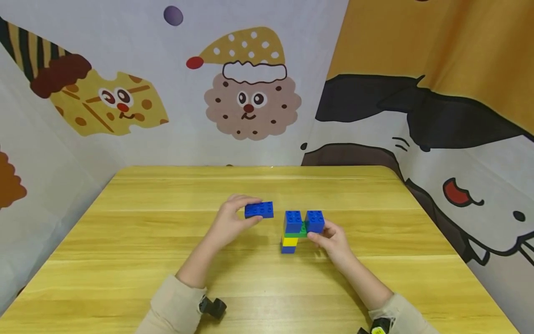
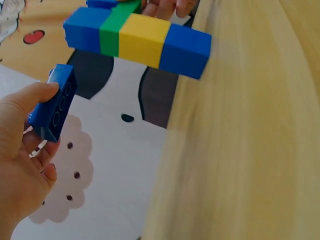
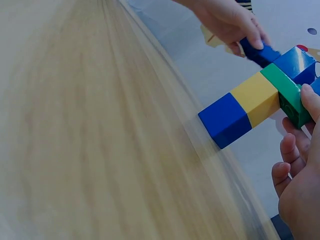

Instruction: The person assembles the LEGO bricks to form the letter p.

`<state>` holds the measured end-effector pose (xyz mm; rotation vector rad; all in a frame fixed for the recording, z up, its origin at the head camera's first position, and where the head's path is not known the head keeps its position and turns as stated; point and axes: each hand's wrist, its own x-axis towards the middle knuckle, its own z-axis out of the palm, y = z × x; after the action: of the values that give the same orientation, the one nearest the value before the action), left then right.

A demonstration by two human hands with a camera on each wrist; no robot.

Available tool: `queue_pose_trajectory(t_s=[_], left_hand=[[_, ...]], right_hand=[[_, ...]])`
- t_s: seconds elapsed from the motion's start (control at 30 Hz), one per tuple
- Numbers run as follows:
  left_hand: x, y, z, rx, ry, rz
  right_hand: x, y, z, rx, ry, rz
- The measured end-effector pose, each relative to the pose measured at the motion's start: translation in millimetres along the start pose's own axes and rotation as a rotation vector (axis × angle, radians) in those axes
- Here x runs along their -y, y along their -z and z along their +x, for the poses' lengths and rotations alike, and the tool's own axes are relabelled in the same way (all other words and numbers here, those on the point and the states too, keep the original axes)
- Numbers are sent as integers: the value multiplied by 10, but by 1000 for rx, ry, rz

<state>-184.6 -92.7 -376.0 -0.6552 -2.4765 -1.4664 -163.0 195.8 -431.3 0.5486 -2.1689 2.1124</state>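
My left hand [image 1: 230, 218] pinches a long blue toy brick [image 1: 259, 210] between thumb and fingers, a short gap left of a built piece. In the left wrist view the hollow underside of this brick shows. The built piece has a blue brick [image 1: 288, 250] at the bottom, a yellow brick [image 1: 289, 241] on that, then a long green brick [image 1: 303, 228] that juts out to the right. Two square blue bricks sit on the green one, a left one [image 1: 293, 221] and a right one [image 1: 314, 221]. My right hand [image 1: 337, 243] grips the piece at its right end.
A wood-grain table [image 1: 125, 260] lies beneath both hands. Behind it hangs a pale cloth [image 1: 175, 144] printed with cartoon figures. Dark wrist devices are strapped at the left sleeve [image 1: 177, 299] and the right sleeve [image 1: 402, 315].
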Motion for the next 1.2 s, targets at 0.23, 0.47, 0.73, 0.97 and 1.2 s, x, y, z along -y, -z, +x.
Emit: queue_pose_trajectory(t_s=[0.23, 0.47, 0.73, 0.97, 1.2], left_hand=[[-216, -43, 7, -22, -30, -40], [-408, -102, 27, -24, -75, -73], [-536, -235, 102, -1, -133, -50], [-605, -367, 149, 20, -164, -47], [-639, -467, 185, 28, -189, -30]], right_hand=[[-7, 15, 5, -1, -26, 4], [-8, 27, 3, 13, -29, 0], [-16, 39, 2, 18, -21, 2], [-24, 34, 7, 28, 6, 5], [-29, 35, 14, 46, 24, 10]])
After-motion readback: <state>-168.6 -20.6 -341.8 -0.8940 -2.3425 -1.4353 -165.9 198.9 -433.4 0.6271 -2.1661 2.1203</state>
